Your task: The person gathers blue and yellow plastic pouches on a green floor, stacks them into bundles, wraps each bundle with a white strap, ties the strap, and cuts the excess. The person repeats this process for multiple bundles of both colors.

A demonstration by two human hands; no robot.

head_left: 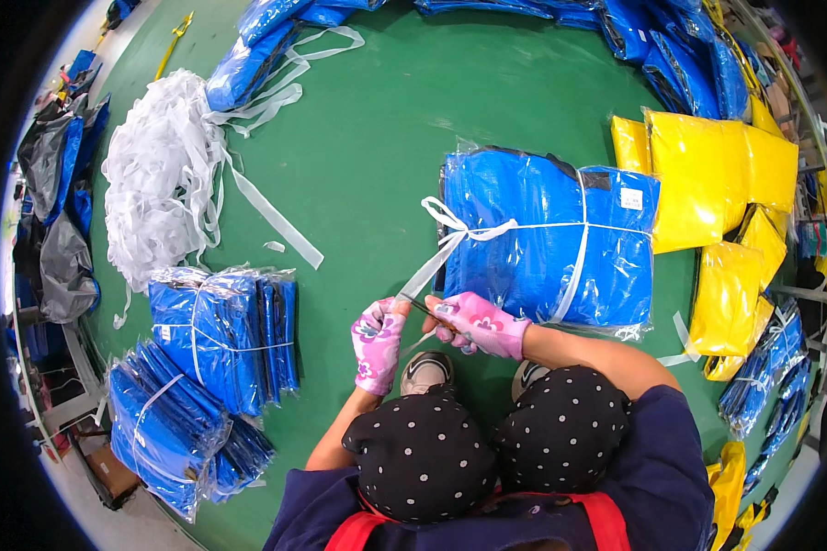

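Head view: the left hand (379,342) pinches a white strap (432,264); the right hand (481,324) grips a dark tool (419,305). At two o'clock from them, a blue bundle (533,262) bears a white label (631,199) (print too small to read).

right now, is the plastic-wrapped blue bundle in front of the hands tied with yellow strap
No, the strap crossing the plastic-wrapped blue bundle is flat and white.
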